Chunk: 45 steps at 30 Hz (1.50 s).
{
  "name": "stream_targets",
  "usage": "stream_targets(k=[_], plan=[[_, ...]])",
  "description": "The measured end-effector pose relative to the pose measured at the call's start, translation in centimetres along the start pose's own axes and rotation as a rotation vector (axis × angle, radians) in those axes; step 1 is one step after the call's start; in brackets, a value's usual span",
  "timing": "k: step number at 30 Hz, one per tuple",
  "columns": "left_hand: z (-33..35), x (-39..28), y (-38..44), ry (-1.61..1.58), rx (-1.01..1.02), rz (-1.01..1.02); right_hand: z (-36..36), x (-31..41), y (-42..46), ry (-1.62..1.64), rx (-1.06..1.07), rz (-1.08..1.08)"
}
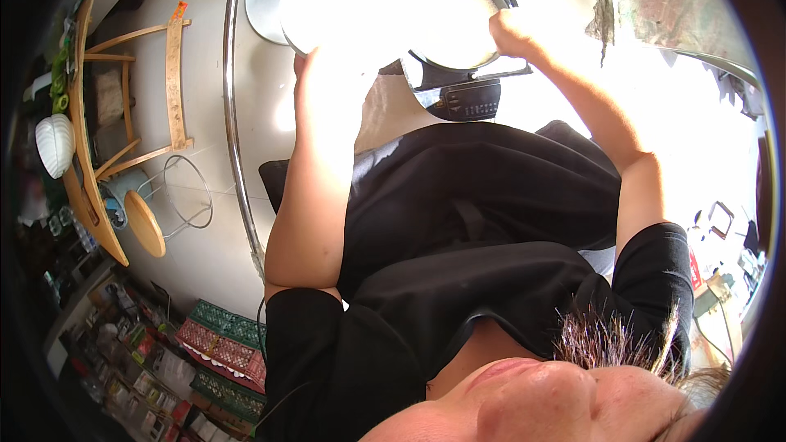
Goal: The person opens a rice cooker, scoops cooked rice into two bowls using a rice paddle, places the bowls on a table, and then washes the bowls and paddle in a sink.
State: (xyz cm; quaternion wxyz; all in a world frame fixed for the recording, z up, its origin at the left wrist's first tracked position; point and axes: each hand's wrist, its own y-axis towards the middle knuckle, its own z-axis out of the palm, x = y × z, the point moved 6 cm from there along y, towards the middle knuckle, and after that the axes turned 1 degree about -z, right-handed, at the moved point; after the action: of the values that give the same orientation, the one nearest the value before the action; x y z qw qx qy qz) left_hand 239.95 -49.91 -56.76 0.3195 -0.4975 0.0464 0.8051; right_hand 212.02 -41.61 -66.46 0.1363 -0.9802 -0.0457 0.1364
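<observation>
A glaring, overexposed round white vessel (pixel 347 6) is held at its near edge by my left hand (pixel 313 67), whose fingers are mostly lost in bright light. To its right stands a dark rice cooker (pixel 470 100) with its lid raised and a button panel facing me. White grains, apparently rice (pixel 457 18), fill much of the inner pot. My right hand (pixel 513 34) is curled at the pot's right rim; its fingertips are hidden. Behind the white vessel, a pale round dish or lid (pixel 263 6) shows partly.
A chrome rail (pixel 230 92) runs along the left. Beyond it are a wooden chair (pixel 175 86), a round wooden stool seat (pixel 144 224) and a wire ring stand (pixel 190 190). Stacked plastic crates (pixel 224 344) stand lower left. A glass-like panel (pixel 681 0) is at upper right.
</observation>
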Motion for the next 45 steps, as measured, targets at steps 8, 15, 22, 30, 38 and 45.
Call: stream_targets(k=[8, 15, 22, 30, 38, 45], plan=[[2.8, -0.6, -0.1, -0.029, -0.146, -0.028, 0.1, 0.4, -0.5, 0.292, -0.205, -0.076], [2.4, 0.3, 0.5, -0.022, -0.141, -0.012, 0.4, 0.7, 1.1, 0.466, 0.083, -0.112], [1.3, 0.7, 0.5, -0.002, -0.178, -0.023, 0.1, -1.0, 1.6, 0.679, 0.419, -0.114], [-0.7, 1.9, 0.9, 0.023, -0.052, -0.057, -1.2, -2.1, 2.2, 0.344, 0.034, 0.018], [1.5, 2.0, 1.1, -0.064, -0.055, -0.091, 0.9, 1.8, 0.9, 0.608, -0.062, -0.007], [-1.1, 3.8, 3.6, -0.010, -0.082, -0.109, 1.6, -0.3, 0.8, 0.918, 0.402, -0.027]])
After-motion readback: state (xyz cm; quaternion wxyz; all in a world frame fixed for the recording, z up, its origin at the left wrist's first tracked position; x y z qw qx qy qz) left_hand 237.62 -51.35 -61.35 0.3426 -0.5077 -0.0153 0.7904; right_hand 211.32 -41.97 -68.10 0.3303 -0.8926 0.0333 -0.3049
